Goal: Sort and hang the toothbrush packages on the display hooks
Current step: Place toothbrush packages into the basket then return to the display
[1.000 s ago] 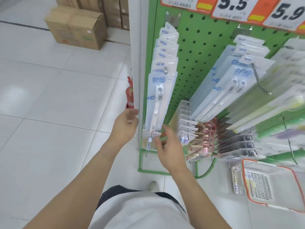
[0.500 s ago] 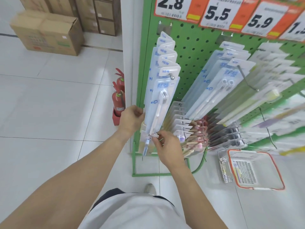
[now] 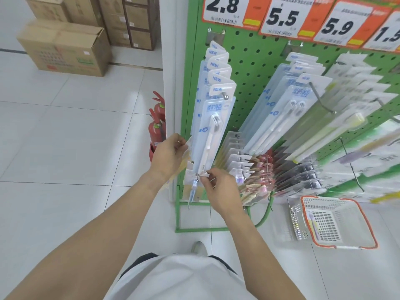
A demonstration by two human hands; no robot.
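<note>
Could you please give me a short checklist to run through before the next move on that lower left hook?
1. Right hand has the package tab: ok, it pinches a white tab beside the lower hook tip.
2. Left hand steadies the stack: ok, it grips packages at the rack's left edge.
3. Tab hole threaded on the hook: cannot tell, too small and partly hidden.
4. Upper hook stock out of the way: not ok, its front package hangs down to the lower hook.
5. More stock in the basket: ok, one toothbrush package lies inside.
</note>
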